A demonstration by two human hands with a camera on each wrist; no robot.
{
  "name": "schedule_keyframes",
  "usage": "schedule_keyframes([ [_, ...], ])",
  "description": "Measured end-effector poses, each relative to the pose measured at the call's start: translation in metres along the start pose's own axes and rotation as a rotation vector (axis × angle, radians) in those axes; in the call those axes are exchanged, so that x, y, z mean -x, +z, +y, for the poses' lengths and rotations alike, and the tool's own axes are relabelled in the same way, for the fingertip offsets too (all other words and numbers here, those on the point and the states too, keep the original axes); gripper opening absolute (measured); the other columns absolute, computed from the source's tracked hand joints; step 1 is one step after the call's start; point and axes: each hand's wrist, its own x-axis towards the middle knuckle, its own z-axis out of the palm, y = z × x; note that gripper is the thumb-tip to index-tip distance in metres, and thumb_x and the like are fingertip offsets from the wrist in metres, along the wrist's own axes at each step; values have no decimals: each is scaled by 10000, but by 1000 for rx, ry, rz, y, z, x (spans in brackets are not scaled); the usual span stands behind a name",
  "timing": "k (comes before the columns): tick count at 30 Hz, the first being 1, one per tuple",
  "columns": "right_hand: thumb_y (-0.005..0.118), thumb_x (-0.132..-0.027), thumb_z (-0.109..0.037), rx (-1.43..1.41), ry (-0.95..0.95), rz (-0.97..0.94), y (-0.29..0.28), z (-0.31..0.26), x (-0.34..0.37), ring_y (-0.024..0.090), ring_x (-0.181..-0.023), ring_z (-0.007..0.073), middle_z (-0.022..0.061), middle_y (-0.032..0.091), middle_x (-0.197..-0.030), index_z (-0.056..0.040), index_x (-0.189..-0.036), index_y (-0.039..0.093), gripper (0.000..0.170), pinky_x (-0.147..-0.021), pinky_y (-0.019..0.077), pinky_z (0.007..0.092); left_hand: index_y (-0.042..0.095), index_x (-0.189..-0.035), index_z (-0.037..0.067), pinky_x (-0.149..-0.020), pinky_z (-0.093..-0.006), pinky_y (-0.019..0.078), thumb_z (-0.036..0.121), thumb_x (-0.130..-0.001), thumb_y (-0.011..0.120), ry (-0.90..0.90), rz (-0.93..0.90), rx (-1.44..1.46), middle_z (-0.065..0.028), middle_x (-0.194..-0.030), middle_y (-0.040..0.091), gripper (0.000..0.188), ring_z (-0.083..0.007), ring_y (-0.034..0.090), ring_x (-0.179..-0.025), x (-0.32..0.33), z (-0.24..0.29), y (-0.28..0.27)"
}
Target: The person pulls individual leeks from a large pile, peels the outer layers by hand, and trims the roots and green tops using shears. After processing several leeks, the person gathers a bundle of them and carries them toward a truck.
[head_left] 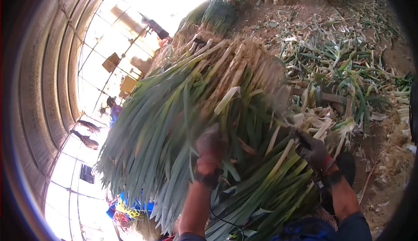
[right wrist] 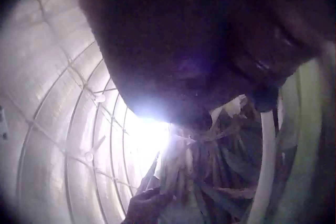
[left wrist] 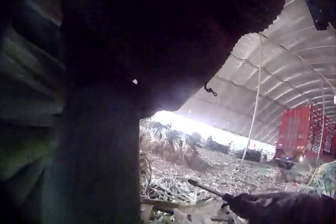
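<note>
My gloved left hand (head_left: 211,143), blurred, closes over green leaves in the middle of the leek pile (head_left: 161,110). A leek (head_left: 226,100) with a pale end points up and away from that hand. In the right wrist view, the left hand (right wrist: 148,203) is curled round an upright leaf. To the right, my gloved right hand (head_left: 311,149) grips a short, narrow knife (left wrist: 207,186), its tip toward the pile. Loose leeks (head_left: 278,171) lie below and between both hands. Dark glove fills much of each wrist view.
Cut leaves and trimmings (head_left: 335,62) cover the ground at the right. More leek bundles (head_left: 226,5) stand at the back. Two people are at the far left, one bending (head_left: 156,29). A red truck (left wrist: 299,132) stands under the arched roof. A cable (head_left: 226,220) hangs near my left forearm.
</note>
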Motion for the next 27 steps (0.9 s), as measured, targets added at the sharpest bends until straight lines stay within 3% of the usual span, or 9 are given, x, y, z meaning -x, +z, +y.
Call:
schedule_keyframes([
  [4,689,-964,-176,-140,2,14,9,23,-8,634,-1165,148,151,689,-1313,-5,-1539,461,641,-1039,473,303,675,-1217,105,-736,-508,538,291,-864,709,239,386,-156,-104,-1029,705,401,-342,690,-854,21,28,-9],
  [6,682,-965,-171,-191,-13,-33,13,21,-5,630,-1173,146,147,689,-1312,-13,-1551,447,651,-1044,469,303,635,-1256,108,-732,-493,533,324,-846,739,372,308,-72,-96,-1081,675,475,-314,673,-837,40,54,-4],
  [11,661,-943,-127,56,-17,-93,-3,22,-27,657,-1111,188,153,701,-1220,-55,-1560,448,657,-991,507,324,599,-1337,55,-861,-497,538,493,-934,659,311,-497,150,-192,-1168,702,597,-387,697,-1005,100,102,78],
  [13,612,-946,-121,124,-151,224,-48,64,-62,685,-1087,258,174,687,-1239,-75,-1523,494,590,-953,547,375,580,-1370,42,-900,-507,532,535,-971,602,141,-851,182,-221,-1207,704,634,-410,688,-1081,106,100,90],
  [16,633,-962,-169,-64,-80,579,-131,69,-89,686,-1084,294,185,662,-1277,-38,-1472,533,536,-941,559,392,585,-1378,38,-949,-509,513,551,-991,556,187,-912,270,-251,-1243,692,644,-423,670,-1137,100,94,79],
  [18,675,-943,-186,64,-63,623,-158,13,-70,689,-1051,307,189,652,-1272,-37,-1471,536,566,-947,556,386,601,-1365,40,-960,-503,510,521,-994,567,193,-813,360,-266,-1199,699,608,-433,674,-1113,107,87,91],
  [22,720,-913,-237,300,-176,250,-129,-11,-37,694,-1008,306,193,704,-1088,-61,-1519,499,669,-913,541,381,609,-1368,39,-919,-501,532,448,-995,591,225,-627,639,-306,-1161,696,553,-453,687,-1058,104,95,66],
  [25,698,-923,-234,230,105,114,-75,22,-17,702,-986,317,179,730,-1098,-109,-1526,497,647,-897,537,403,660,-1275,65,-809,-485,569,410,-983,613,75,-662,245,-199,-1093,746,455,-396,726,-980,75,92,33],
  [27,699,-946,-270,472,328,-28,-44,-12,-5,710,-993,324,162,730,-1137,-160,-1540,491,639,-919,534,379,682,-1197,119,-702,-482,572,350,-960,645,266,-401,-19,-159,-981,745,333,-368,733,-851,64,55,36],
])
